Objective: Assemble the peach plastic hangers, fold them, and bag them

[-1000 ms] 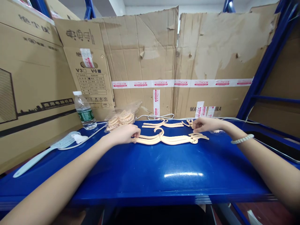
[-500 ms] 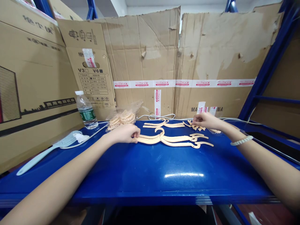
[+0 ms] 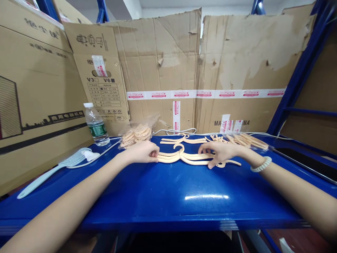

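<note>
A cream hanger (image 3: 168,159), with a curved hook and paired arms, lies on the blue shelf. My left hand (image 3: 145,151) is closed around the tips of its left arms. Over its right arms is my right hand (image 3: 222,151), thumb and fingers apart at either side of them; whether it presses on them I cannot tell. A thin curved end piece (image 3: 233,162) sticks out to the right from under that hand, which partly covers the joint. Behind lies another cream hanger (image 3: 196,141). Several small cream pieces (image 3: 217,138) are heaped beyond my right hand.
Bags of cream parts (image 3: 137,134) and long cream sticks (image 3: 247,140) lie at the back. A water bottle (image 3: 97,124) and a pale blue brush (image 3: 52,175) are on the left, a black flat device (image 3: 308,163) on the right. Cardboard (image 3: 163,77) walls the rear.
My right hand has moved left and closer to me, from the heap of small pieces to the hanger's right arms, and its fingers have spread. My left hand stays at the left end.
</note>
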`<move>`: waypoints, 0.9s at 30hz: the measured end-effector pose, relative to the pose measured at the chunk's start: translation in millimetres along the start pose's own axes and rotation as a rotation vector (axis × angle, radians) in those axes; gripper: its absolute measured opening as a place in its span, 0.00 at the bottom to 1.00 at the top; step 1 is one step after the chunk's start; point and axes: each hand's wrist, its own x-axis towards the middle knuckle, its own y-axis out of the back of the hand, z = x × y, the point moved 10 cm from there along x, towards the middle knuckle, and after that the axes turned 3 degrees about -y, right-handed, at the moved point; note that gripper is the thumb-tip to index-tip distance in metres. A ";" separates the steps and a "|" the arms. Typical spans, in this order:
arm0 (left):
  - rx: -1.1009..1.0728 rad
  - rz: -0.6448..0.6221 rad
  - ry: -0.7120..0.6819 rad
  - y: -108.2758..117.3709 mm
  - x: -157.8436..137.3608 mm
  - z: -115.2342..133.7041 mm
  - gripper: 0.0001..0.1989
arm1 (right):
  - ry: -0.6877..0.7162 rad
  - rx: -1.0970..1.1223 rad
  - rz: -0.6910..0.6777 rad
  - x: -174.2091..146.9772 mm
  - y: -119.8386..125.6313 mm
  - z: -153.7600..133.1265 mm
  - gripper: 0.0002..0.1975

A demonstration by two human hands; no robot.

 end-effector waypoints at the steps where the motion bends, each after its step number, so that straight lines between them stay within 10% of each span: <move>1: 0.001 -0.001 0.002 -0.3 0.1 -0.2 0.05 | -0.009 0.013 -0.015 0.7 -2.3 1.6 0.29; 18: 0.000 0.007 -0.007 3.3 -0.8 -2.0 0.07 | -0.039 0.052 -0.007 -1.7 5.2 17.5 0.32; 27: -0.064 -0.012 -0.023 2.9 -0.5 -4.3 0.08 | -0.185 -0.001 0.253 -6.8 37.0 38.9 0.20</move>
